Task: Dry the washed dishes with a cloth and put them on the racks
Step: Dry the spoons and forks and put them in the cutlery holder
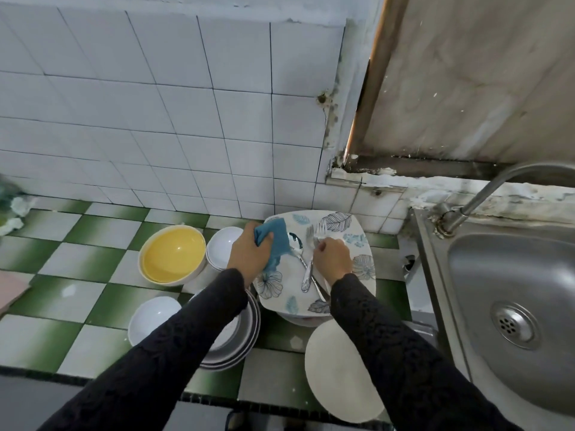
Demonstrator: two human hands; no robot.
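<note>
A square leaf-patterned plate (348, 227) lies on the green-and-white tiled counter with a spoon (297, 247) and forks (314, 233) on it. My left hand (249, 251) grips a blue cloth (277, 241) over the plate's left side. My right hand (333, 258) curls round the fork handles on the plate. A yellow bowl (172, 255), a white bowl (222, 242), another white bowl (152, 317) and a stack of rimmed plates (239, 343) stand to the left. A plain white plate (339, 371) lies at the counter's front edge.
A steel sink (510, 290) with its tap (485, 194) is at the right. White wall tiles rise behind the counter. Crumpled paper (18, 209) lies at the far left. No rack is in view.
</note>
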